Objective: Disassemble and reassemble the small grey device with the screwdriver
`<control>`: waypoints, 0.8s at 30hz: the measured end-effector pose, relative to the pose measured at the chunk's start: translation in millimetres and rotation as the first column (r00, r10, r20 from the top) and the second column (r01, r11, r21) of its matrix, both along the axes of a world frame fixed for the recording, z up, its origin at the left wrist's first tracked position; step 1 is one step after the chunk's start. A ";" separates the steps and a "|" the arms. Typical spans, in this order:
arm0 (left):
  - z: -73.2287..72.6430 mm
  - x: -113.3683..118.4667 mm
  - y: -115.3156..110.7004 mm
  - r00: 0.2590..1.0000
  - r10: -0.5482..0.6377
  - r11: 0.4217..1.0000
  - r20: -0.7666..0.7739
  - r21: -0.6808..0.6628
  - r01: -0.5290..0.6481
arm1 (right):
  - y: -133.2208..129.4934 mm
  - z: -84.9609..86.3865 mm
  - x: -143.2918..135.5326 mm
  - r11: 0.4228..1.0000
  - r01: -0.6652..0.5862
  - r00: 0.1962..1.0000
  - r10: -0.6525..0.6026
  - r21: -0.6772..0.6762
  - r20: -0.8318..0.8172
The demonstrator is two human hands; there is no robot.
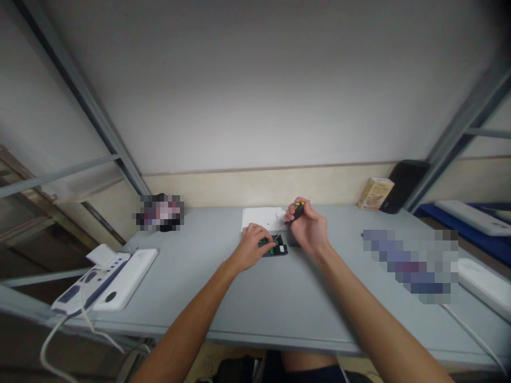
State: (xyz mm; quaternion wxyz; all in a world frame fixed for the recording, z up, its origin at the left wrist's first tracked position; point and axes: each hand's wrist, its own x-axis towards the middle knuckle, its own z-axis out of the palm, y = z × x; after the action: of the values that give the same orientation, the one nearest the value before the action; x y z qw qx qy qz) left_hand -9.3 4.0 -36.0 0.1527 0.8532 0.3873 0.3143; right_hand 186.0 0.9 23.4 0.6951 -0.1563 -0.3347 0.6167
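Observation:
A small opened black device with a green circuit board (281, 249) lies on the desk in front of me. My left hand (250, 249) grips its left side, and the fingers curl over the top and hide part of the board. Held up in my right hand (312, 230) is a screwdriver (298, 211) with a black and yellow handle. Its thin shaft slants down and left to the board; whether the tip touches a screw is too small to tell. A dark flat piece (294, 238) lies under my right hand, partly covered by it.
White paper (261, 217) lies behind the device. A power strip (90, 282) and a long white case (128, 279) sit at the left. A yellow box (375, 193) and a black speaker-like object (405, 183) stand back right. Blurred-out items lie on both sides; a cable (473, 338) crosses the right edge.

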 end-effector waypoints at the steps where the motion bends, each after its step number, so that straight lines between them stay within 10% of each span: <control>1: 0.4 -0.1 -0.2 1.000 0.000 1.000 -0.009 0.004 0.000 | 0.0 -0.4 0.0 1.000 0.001 1.000 -0.001 0.005 0.007; 24: 10.0 -4.8 -3.6 0.999 0.041 0.997 -0.028 0.062 -0.039 | -3.0 -3.4 -3.7 0.998 0.017 0.991 -0.025 0.056 0.132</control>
State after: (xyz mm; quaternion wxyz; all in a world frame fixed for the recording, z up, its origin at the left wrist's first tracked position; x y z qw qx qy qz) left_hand -14.2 0.4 -26.0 0.1146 0.8539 0.3967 0.3166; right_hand 182.2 -2.1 20.0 0.6817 -0.1815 -0.3954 0.5882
